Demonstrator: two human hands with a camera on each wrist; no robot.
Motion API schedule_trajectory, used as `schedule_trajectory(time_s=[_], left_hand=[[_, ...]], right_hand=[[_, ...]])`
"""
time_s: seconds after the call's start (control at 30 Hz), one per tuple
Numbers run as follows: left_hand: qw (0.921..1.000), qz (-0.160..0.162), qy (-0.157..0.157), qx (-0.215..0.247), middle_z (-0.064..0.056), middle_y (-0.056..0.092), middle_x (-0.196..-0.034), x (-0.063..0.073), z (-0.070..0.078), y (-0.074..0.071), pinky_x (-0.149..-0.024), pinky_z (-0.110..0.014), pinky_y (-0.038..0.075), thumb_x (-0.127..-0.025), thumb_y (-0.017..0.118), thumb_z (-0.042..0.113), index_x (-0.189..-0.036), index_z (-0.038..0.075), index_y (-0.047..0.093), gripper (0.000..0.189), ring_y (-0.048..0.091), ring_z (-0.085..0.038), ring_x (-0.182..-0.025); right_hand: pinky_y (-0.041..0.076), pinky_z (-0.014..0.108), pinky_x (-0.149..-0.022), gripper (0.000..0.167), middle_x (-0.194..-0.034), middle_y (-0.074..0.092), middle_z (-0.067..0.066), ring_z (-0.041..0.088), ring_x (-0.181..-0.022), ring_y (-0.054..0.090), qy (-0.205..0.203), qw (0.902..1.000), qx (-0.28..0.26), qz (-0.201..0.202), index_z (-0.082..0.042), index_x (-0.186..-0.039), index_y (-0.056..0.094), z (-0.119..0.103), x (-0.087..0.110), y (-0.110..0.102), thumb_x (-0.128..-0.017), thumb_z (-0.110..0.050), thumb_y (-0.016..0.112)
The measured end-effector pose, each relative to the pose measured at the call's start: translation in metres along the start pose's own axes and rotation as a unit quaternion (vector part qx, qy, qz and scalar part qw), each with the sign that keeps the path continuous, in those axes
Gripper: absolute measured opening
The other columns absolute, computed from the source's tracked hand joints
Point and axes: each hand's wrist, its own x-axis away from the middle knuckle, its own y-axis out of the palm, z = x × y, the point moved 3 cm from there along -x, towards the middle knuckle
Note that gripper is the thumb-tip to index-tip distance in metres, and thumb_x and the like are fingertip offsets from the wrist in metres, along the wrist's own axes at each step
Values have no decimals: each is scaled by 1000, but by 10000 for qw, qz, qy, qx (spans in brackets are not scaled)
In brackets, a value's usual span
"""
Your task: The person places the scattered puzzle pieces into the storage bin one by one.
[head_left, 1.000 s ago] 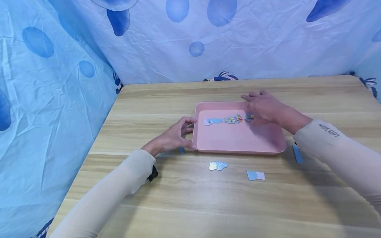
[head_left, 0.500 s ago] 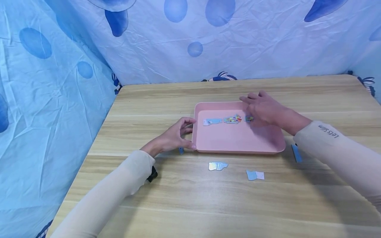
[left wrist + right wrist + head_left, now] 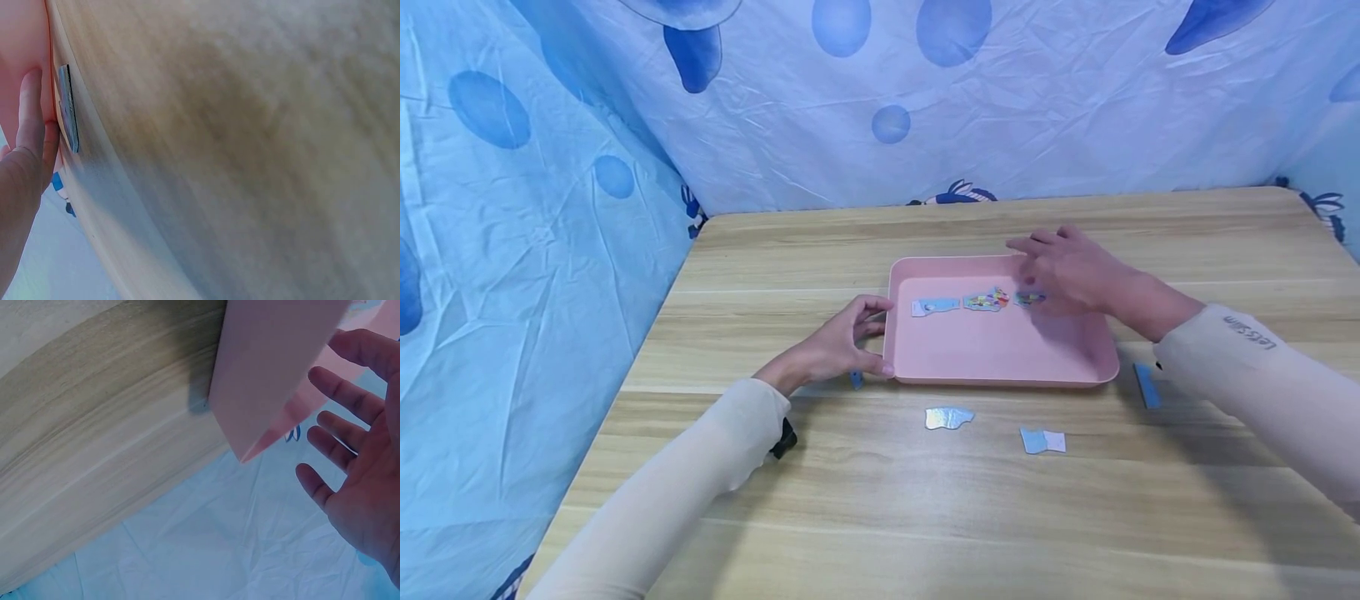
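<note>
The blue cartoon curtain (image 3: pixel 820 133) fills the background on my feed, and in front of it I have the wood-grain bench (image 3: pixel 820 517) carrying the pink tray (image 3: pixel 992 354). I judge the tray light and fairly stiff, smooth enough to slide, so I would steady it by its raised end walls. The left hand (image 3: pixel 842 337) does that, thumb and fingers parted against the outside of the left end. The right hand (image 3: pixel 1063 271) is spread over the tray's right half; I see nothing between its fingers, and cannot tell whether a fingertip touches anything below. In the tray, three puzzle pieces make a row with small gaps: a blue-and-pink one (image 3: pixel 936 307), a multicoloured one (image 3: pixel 987 300) and, just beside the right hand, a third (image 3: pixel 1028 298). On the bench lie a glossy silvery piece (image 3: pixel 949 417), a two-tone piece (image 3: pixel 1042 441), a narrow blue strip (image 3: pixel 1146 386) and a partly hidden piece (image 3: pixel 856 379) near the left thumb. All look thin, light and slick, liable to bend if forced; I would pinch opposite edges, or slide one flat under a fingertip.
</note>
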Motion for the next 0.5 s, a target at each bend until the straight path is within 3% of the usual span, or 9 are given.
schedule_trajectory(time_s=[0.3,0.5], left_hand=[[10000,35,5,-14,-4,37,-146,0,-2,-1,-112,-32,35,-69,86,6,-141,13,32,90,40,-19,-134],[10000,17,7,-2,-4,37,-145,-1,-1,-1,-112,-32,35,-70,85,5,-140,13,32,88,41,-19,-133]], right_hand=[[39,57,-86,29,-137,48,21,40,-123,44,-26,9982,-174,570,-4,-102,67,4,10,-15,-77,-20,71],[37,55,-82,27,-136,49,20,39,-121,45,56,9950,-420,908,-4,-104,66,9,22,-19,-80,-16,69]])
